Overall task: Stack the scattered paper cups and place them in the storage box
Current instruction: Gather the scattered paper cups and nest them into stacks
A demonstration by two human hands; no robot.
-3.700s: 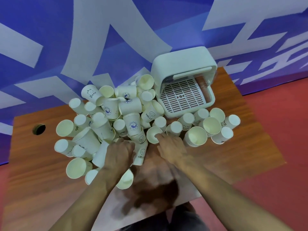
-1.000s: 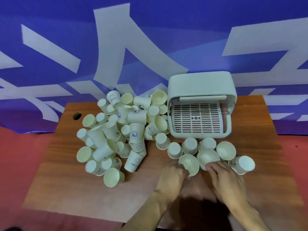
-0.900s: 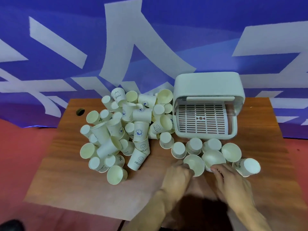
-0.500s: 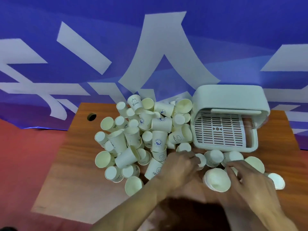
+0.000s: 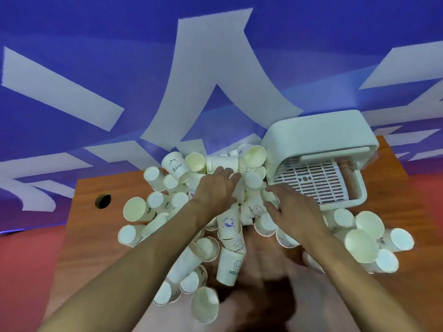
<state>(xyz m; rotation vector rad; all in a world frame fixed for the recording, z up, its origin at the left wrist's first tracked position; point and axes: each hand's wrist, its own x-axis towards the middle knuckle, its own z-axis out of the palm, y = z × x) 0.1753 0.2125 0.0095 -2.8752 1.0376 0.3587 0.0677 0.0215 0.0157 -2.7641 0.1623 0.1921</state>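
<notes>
Several white paper cups (image 5: 229,225) lie in a loose pile on the wooden table (image 5: 88,236), some printed "HELLO" or "Bear". More cups (image 5: 362,245) lie at the right, in front of the storage box. The white storage box (image 5: 316,133) stands at the back right, open toward me, with a slotted tray (image 5: 311,182) inside. My left hand (image 5: 215,191) reaches over the back of the pile, its straight fingers touching the cups there. My right hand (image 5: 293,208) hovers with spread fingers over the cups beside the box's front left corner. Neither hand holds a cup.
A round cable hole (image 5: 103,201) sits in the table's left part. A blue and white banner (image 5: 143,68) hangs right behind the table. Red floor (image 5: 24,271) shows on the left. My forearms cover part of the pile.
Both hands left the front cups and reached forward into the back of the pile next to the box. The view came closer to the table.
</notes>
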